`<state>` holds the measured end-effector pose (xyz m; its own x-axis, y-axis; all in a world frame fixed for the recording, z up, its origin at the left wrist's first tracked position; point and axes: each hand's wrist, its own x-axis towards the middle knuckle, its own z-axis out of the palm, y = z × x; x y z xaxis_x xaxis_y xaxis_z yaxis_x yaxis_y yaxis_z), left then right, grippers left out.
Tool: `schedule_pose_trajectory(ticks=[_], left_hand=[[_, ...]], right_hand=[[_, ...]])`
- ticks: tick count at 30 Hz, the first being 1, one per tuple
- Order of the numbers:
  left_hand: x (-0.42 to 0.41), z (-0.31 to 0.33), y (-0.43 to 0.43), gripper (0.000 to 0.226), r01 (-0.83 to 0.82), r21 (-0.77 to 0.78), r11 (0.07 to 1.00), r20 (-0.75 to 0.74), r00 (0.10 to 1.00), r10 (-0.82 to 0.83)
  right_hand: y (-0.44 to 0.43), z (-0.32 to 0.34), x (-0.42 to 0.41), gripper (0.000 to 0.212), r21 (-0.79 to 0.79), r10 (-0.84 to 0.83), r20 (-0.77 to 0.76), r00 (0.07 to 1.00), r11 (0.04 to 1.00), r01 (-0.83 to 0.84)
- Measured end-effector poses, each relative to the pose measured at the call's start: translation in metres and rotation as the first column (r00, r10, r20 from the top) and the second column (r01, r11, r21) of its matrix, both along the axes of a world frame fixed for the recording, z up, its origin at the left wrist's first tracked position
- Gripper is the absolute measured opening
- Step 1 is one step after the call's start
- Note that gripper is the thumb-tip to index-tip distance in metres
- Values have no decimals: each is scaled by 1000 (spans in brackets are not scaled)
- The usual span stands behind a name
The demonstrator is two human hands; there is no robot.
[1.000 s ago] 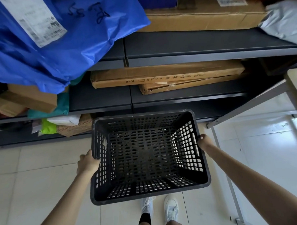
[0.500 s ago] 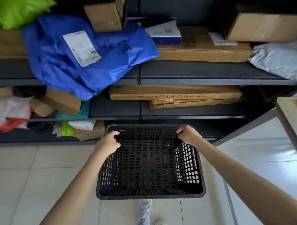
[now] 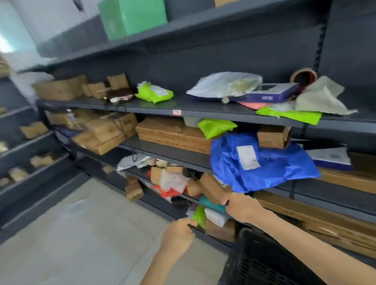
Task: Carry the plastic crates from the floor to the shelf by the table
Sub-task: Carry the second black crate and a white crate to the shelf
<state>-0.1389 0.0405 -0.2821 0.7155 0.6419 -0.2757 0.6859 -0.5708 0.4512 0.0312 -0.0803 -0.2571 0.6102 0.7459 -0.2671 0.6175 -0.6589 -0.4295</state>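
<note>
Head view, blurred: our left hand (image 3: 178, 235) and right hand (image 3: 241, 206) are each curled around something dark, likely the rim of the black crate (image 3: 263, 266) at lower right, before the cluttered shelf (image 3: 161, 152).

Black perforated plastic crate (image 3: 263, 266), tilted, lower right before the dark shelf (image 3: 183, 151), held aloft

We count one black plastic crate (image 3: 263, 266), partly out of frame, and two hands on view: one left hand (image 3: 178, 235), one right hand (image 3: 242, 206). On the shelving (image 3: 203, 111) we record one blue bag (image 3: 261, 162), one green box (image 3: 132, 15) and three lime-green parcels (image 3: 154, 93). Cardboard boxes exceed ten; blur prevents an exact count.
</note>
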Motion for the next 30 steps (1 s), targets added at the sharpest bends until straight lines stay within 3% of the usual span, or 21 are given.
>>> schedule_pose_trajectory(ticks=[5,9,14,17,23,30], left_hand=[[-122,94,72,37,-308,23,951,65,950,306],[-241,156,116,38,-450,114,886,175,887,428],[-373,215,126,35,-634,243,734,186,773,606],[-459,226,133,33,-707,254,660,199,706,679],[-634,235,165,37,-753,272,599,181,651,737],[-800,233,197,41,-873,234,428,181,472,863]], right_hand=[[94,98,-98,33,7,340,119,933,939,-343],[153,161,-195,17,93,511,154,846,845,-527],[217,205,-331,39,135,692,182,698,686,-715],[249,220,-416,33,127,759,176,627,614,-779],[327,232,-575,18,75,867,225,445,440,-895],[421,236,-755,17,64,952,209,222,214,-975]])
